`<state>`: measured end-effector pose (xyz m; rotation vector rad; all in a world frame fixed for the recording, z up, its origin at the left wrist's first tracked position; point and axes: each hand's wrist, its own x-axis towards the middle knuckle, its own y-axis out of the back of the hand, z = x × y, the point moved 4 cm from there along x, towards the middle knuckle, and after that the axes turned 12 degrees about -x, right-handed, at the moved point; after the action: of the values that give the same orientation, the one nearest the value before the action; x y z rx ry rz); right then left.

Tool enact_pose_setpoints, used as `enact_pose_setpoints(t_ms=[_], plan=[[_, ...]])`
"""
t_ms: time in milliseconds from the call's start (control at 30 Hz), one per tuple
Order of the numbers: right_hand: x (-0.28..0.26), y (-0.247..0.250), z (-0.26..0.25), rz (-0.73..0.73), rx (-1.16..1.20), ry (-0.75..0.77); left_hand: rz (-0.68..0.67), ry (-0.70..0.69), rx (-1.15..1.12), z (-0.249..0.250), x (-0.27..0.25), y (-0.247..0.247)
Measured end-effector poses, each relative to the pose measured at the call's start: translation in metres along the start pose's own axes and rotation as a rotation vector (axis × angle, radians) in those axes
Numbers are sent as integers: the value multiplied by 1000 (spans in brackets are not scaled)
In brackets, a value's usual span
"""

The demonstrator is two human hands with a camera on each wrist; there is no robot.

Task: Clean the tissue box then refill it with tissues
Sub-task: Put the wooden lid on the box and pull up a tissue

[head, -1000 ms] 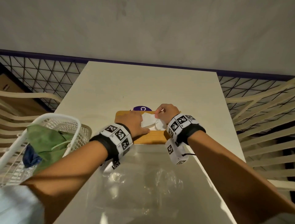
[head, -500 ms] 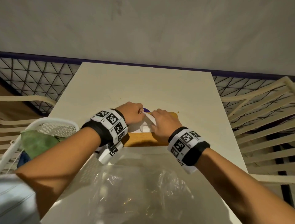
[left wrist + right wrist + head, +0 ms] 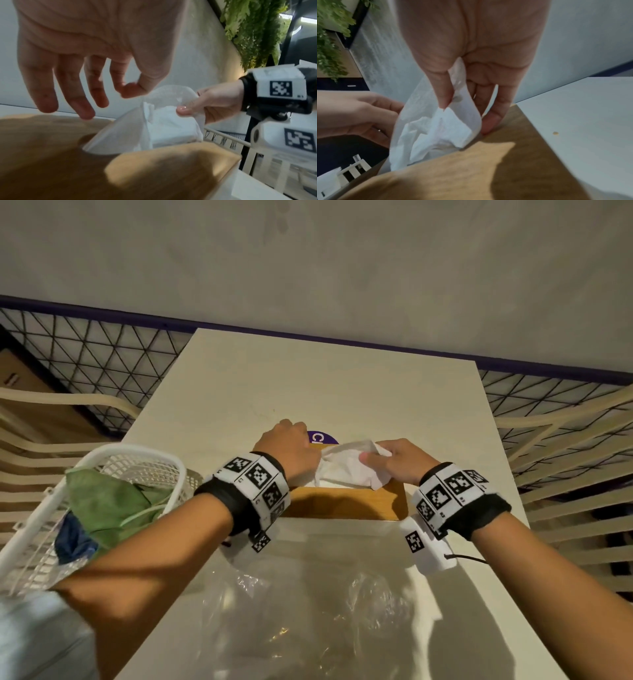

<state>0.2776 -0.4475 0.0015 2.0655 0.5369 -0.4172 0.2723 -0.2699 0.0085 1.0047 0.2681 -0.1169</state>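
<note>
- The tissue box (image 3: 342, 503), wood-topped and stiff, sits mid-tabletop (image 3: 342, 385).
- The right hand (image 3: 399, 462) has its grip pinching the tissue (image 3: 346, 470) that rises from the slot.
- The left hand (image 3: 291, 450) hovers spread, holding nothing.
- Tissue looks feather-light, limp and tearable; take it near the slot.

White "C" on purple disc (image 3: 320, 437)

There are two hands: one left hand (image 3: 289, 448) and one right hand (image 3: 399, 462). I count one wooden tissue box (image 3: 342, 503), one white tissue (image 3: 346, 467), one white basket (image 3: 113, 460) at the left, one clear plastic bag (image 3: 308, 618) near, and two chairs, one at each side.
</note>
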Motion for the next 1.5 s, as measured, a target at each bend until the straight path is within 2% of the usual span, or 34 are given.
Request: enact_pose_setpoints(t_ms=[233,400,567,700,767,900,933,1000,1067,1100,1133,1200,1333,1500], plan=[[4,4,-4,70,153,28,-66,68,82,5,-10,-27],[6,5,5,64,151,18,-95,72,-9,2,-7,-29],[6,4,15,40,104,-13,-82,62,-150,-6,5,-2],[6,7,14,70,128,15,-115,159,-316,-29,18,14],[7,9,17,120,140,10,-84,192,-416,-44,17,16],[2,8,36,237,227,-23,131,177,-527,-62,-4,27],[-3,7,43,273,219,-38,112,197,-522,-64,-13,29],[-16,-1,58,271,176,-74,-84,260,-439,-66,-35,23],[-29,-17,68,140,169,-108,-322,293,-300,-67,-55,8],[-34,-27,70,56,187,-116,-379,285,-259,-68,-61,0],[-38,-35,70,-13,223,-119,-379,264,-245,-68,-63,-7],[-40,-44,68,-49,293,-126,-285,230,-281,-70,-61,-13],[-20,-41,54,7,309,-131,-108,234,-393,-78,-41,-5],[21,-31,26,62,328,-142,81,232,-404,-81,-5,14]])
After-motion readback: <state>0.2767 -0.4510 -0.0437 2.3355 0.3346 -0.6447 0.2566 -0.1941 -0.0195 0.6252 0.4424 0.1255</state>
